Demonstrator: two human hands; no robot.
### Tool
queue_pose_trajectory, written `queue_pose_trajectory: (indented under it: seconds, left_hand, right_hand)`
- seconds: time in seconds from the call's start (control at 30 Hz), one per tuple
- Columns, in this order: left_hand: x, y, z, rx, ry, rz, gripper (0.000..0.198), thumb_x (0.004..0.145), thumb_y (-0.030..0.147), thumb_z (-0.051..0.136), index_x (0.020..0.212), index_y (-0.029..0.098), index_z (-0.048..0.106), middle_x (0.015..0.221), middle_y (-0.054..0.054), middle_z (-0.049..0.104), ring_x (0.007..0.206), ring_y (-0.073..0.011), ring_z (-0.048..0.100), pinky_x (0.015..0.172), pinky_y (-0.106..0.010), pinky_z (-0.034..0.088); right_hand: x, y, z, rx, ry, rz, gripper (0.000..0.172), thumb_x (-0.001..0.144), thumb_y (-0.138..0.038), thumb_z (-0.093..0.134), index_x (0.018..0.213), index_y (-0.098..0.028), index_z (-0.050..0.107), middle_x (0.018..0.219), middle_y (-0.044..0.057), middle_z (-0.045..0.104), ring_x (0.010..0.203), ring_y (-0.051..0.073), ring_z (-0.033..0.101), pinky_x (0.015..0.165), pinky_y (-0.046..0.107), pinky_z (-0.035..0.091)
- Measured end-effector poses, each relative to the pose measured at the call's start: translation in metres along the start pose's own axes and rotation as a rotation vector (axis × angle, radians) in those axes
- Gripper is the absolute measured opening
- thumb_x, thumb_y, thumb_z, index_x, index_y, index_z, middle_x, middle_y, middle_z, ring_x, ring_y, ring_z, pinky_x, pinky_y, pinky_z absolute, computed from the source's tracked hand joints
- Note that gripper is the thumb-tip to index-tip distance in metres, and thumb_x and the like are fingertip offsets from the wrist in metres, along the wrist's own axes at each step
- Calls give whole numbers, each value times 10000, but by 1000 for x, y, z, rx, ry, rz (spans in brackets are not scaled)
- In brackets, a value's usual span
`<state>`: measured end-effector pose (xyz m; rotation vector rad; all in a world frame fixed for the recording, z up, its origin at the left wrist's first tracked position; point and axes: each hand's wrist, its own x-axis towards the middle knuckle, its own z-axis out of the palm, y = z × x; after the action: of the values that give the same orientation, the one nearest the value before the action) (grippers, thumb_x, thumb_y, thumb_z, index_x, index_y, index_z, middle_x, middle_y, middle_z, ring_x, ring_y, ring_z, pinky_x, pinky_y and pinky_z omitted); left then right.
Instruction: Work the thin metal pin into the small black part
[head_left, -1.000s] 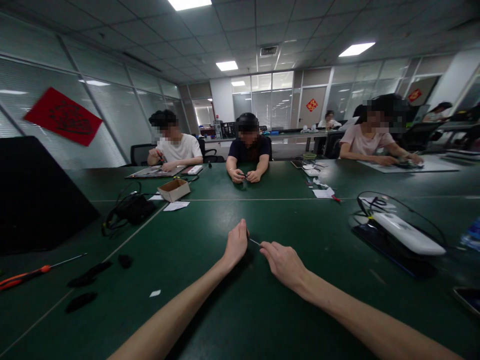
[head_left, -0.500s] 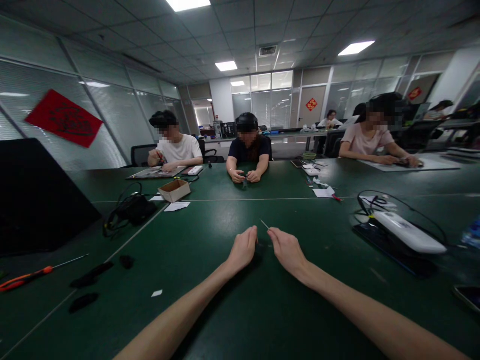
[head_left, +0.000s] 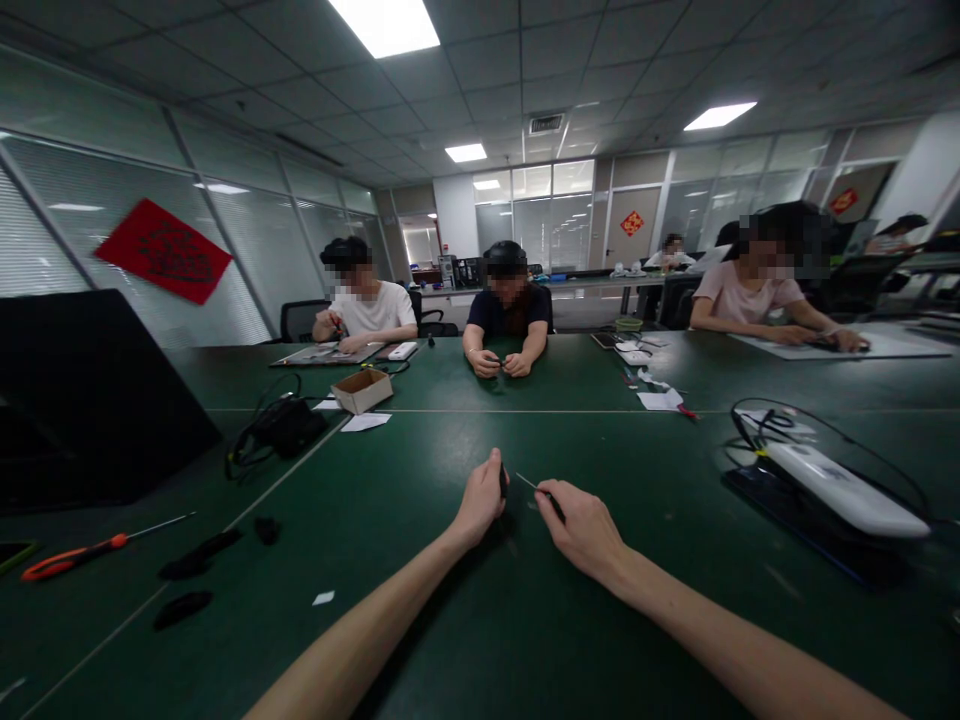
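Centrally in the head view, the left hand point(head_left: 482, 503) grips a small dark piece point(head_left: 504, 483), mostly hidden by the fingers. To its right, the right hand point(head_left: 581, 525) pinches a slim tool point(head_left: 526, 481) with a thin, pale shaft; the shaft points toward the left hand, its tip near the dark piece but apart from it. Both hands are over the green table point(head_left: 442, 640). At left lie an orange-and-black screwdriver point(head_left: 79, 556), black scraps point(head_left: 184, 609) and a white chip point(head_left: 323, 598); at right, a white device point(head_left: 844, 488) rests over a dark slab point(head_left: 795, 520). Farther back, an open box point(head_left: 363, 394) stands beside white paper point(head_left: 366, 423). Opposite sits a co-worker point(head_left: 491, 312) in a dark shirt, hands close together on the tabletop.
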<state>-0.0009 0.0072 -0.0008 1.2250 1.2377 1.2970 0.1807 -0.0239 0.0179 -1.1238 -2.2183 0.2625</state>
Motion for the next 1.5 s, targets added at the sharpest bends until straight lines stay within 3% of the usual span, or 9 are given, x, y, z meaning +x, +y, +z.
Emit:
queue_pose_trajectory:
  seconds: [0.33,0.9,1.5]
  left_hand:
    - [2,-3,1,-66,19,-33,594,767,721,334,664,151,466,437,40,355,332,-70,334,339,-174,194]
    - [1,-4,-1,-45,-52,12,532,805,667,345,711,158,467,482,43,368,363,-76,357,335,-177,239]
    - [7,-11,-3,-150,-35,-29,537,778,689,376,733,162,467,473,54,343,324,-60,294,317,-174,178]
  right_hand:
    - [0,-3,-5,-4,-28,24,287,944,-297,297,1049,-206,548,912,30,597,723,130,562,652,244,425]
    - [-1,-2,-2,-5,-81,-26,281,939,-291,309,1000,-202,568,837,21,580,628,100,531,562,215,407]
    - [0,-2,3,-113,42,-51,268,927,-302,350,1125,-230,517,943,46,526,681,119,534,563,218,423]
